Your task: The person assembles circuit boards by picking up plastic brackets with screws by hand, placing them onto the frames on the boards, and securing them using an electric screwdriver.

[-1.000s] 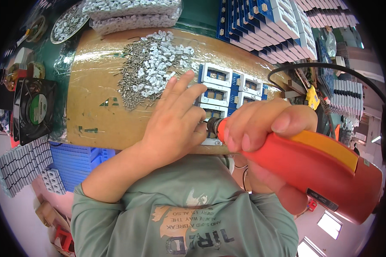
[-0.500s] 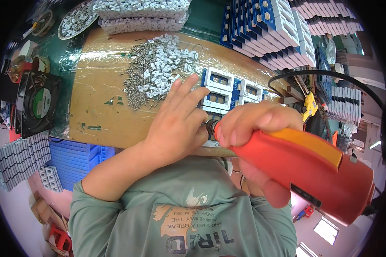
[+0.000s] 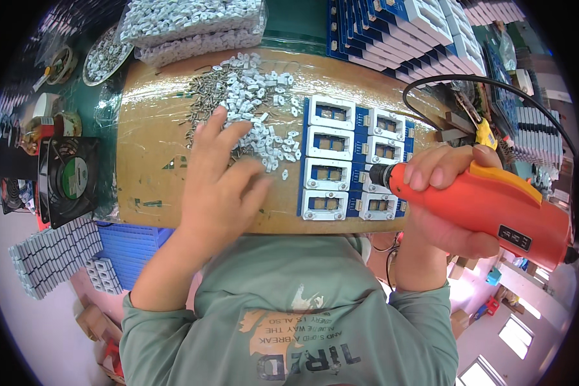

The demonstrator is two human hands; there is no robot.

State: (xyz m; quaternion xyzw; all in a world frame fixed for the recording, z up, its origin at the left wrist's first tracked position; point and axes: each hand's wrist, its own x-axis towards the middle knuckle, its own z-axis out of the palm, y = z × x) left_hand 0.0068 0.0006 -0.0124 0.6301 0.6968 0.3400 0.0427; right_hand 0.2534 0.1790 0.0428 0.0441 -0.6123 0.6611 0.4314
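My left hand (image 3: 220,183) hovers at the near side of a pile of small white plastic clips (image 3: 248,83) and metal screws (image 3: 202,96). Its fingers are apart, with the fingertips over the screws; nothing shows in them. My right hand (image 3: 439,168) is wrapped round a red electric screwdriver (image 3: 489,209) with an orange lever. The tool lies nearly level and its black nose points left, above the right column of a blue circuit board (image 3: 358,138). The board carries several white rectangular frames (image 3: 331,131) in two columns. Screw heads show on the nearer frames; the tool's tip hides part of one.
Bagged white clips (image 3: 193,32) and a round tray of parts (image 3: 104,58) sit at the back left. Stacked framed boards (image 3: 405,38) rise at the back right. A black fan (image 3: 71,180) stands left. A black cable (image 3: 489,78) arcs over the right side.
My left hand has moved left, away from the board to the pile, and its fingers have spread. My right hand has drawn the screwdriver right, uncovering most of the board.
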